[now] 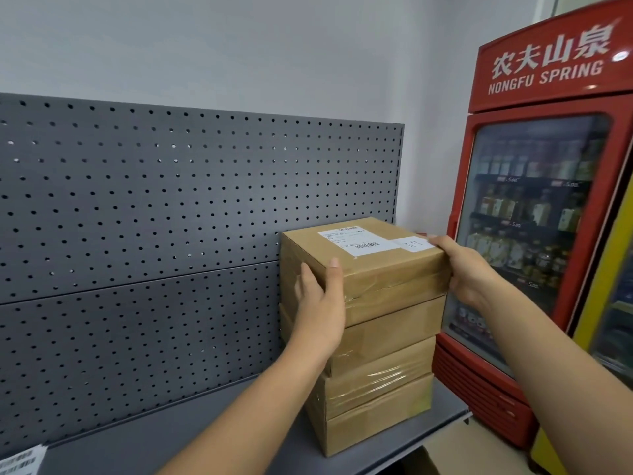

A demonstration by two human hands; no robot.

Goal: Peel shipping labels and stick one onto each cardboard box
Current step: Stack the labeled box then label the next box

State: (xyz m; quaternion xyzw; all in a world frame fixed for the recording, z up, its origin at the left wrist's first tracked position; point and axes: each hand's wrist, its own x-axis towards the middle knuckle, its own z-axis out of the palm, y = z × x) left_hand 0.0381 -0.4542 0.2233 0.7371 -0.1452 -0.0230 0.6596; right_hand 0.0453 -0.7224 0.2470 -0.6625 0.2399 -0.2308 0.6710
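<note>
Cardboard boxes (pixel 376 365), four of them, brown and squarish, stand stacked at the right end of a smooth grey metal shelf (pixel 205 440), close to a perforated grey pegboard (pixel 154 200). Glossy clear tape wraps their seams and wrinkles on the lower ones. The top box (pixel 387 272) carries a white rectangular shipping label (pixel 352 240) with barcodes, and a smaller white slip (pixel 411 243) beside it. The left hand (pixel 318 303) clasps its front-left corner, thumb on the front face, fingers along the side. The right hand (pixel 462 265) holds the right side, fingertips curled over the top edge. A label sheet (pixel 20 462) lies at the shelf's left end. A red glass-fronted drinks fridge (pixel 534 200) stands to the right.
</note>
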